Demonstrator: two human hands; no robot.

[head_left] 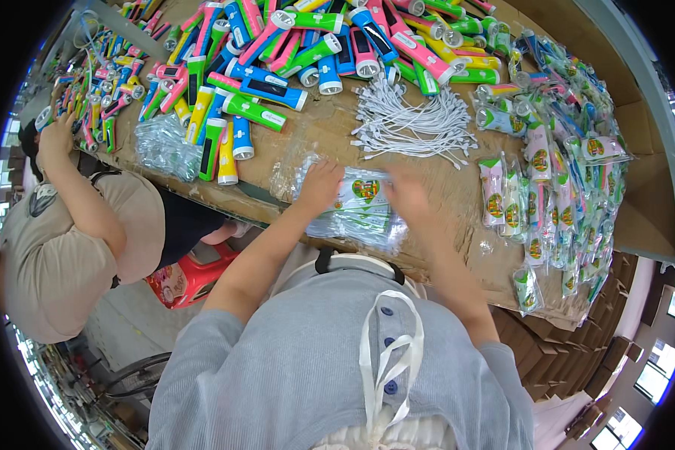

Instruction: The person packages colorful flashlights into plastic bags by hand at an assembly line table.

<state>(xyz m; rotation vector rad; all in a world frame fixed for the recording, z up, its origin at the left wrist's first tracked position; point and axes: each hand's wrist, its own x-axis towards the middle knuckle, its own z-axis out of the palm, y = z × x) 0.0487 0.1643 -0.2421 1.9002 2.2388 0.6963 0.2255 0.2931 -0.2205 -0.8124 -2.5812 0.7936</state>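
Note:
A stack of clear plastic bags [356, 225] lies at the table's front edge before me. The top bag [366, 191] shows a white and green printed card with a colourful heart. On its left side rests my left hand [321, 185], fingers curled closed at the bag's edge. My right hand [409, 196] is by the bag's right edge, smeared by motion, so its fingers cannot be made out. Just beyond the hands lies a bundle of white charging cables [412, 120]. Past the stack, to the left and far side, colourful flashlights [266, 86] are heaped up.
Bagged flashlights [555, 187] are piled on the right of the cardboard-covered table [450, 202]. More clear bags [165, 148] lie to the left. A co-worker [75, 240] sits at far left near a red stool [191, 277]. Cardboard boxes [555, 352] stand at lower right.

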